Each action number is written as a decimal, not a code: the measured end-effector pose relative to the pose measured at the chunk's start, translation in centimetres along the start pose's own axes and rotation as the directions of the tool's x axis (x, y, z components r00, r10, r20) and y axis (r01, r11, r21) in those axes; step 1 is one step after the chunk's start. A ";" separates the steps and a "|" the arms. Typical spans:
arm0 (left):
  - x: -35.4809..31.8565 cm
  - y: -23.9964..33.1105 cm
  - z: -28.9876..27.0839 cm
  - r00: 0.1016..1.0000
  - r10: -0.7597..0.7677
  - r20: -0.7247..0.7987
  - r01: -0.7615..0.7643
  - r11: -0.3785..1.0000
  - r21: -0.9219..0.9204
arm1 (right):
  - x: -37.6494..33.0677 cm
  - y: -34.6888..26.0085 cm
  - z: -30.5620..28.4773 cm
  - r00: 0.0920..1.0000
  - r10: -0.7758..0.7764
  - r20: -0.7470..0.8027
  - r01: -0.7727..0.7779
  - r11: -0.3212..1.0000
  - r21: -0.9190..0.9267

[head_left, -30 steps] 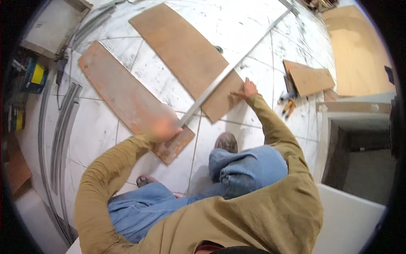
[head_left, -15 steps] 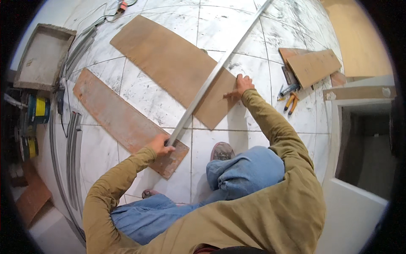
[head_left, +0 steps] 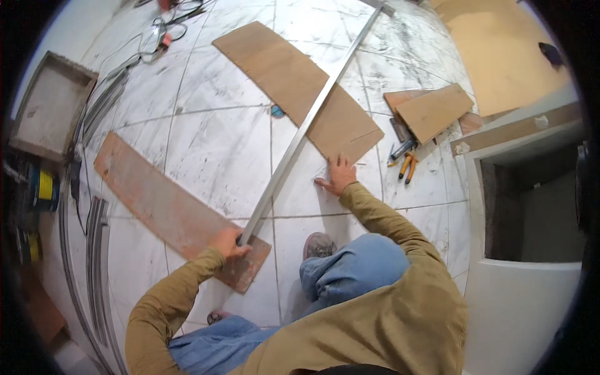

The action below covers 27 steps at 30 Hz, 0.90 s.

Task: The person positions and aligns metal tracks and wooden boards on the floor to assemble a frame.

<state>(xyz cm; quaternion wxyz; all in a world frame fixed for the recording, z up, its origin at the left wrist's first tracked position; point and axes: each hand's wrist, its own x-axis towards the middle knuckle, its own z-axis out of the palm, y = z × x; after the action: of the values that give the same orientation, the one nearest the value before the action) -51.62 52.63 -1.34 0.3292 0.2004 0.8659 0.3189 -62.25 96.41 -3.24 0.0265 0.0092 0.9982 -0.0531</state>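
A long grey metal straightedge lies diagonally across a brown plywood board on the white tiled floor. My left hand grips its near end, over the corner of a reddish plank. My right hand presses flat on the floor with fingers spread, just below the near edge of the plywood board. I am crouched, with my knees and a grey shoe below the hands.
Yellow-handled pliers and a blue tool lie by smaller wood pieces at right. A wooden tray sits far left, with metal rails and cables nearby. A cabinet opening stands right.
The view has tilted so the boards sit lower and nearer. My right hand has slid off the plywood edge onto the floor. My left hand keeps its hold on the straightedge end.
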 end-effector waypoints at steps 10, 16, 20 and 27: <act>1.9 3.5 2.1 0.963 -0.239 -0.122 0.267 0.900 0.344 | 15.6 6.9 -3.5 0.993 0.117 -0.014 -0.098 0.884 0.457; 1.8 3.1 4.3 0.878 -0.159 -0.452 0.323 0.892 0.315 | 23.0 -2.3 -6.6 0.881 0.283 0.379 -0.465 0.667 0.582; 4.8 5.8 3.7 0.898 -0.058 -0.435 0.208 0.929 0.307 | 25.6 3.8 -3.8 0.869 0.453 0.197 -0.489 0.731 0.476; 2.4 3.9 4.1 0.869 -0.059 -0.492 0.197 0.952 0.234 | 24.7 -2.2 -2.7 0.850 0.518 0.098 -0.436 0.588 0.681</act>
<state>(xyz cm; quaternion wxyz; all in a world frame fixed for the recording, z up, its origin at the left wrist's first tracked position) -49.90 58.53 -2.12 0.0941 0.1010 0.9675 0.2119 -87.07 94.95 -1.62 -0.0209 0.2886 0.8672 -0.4053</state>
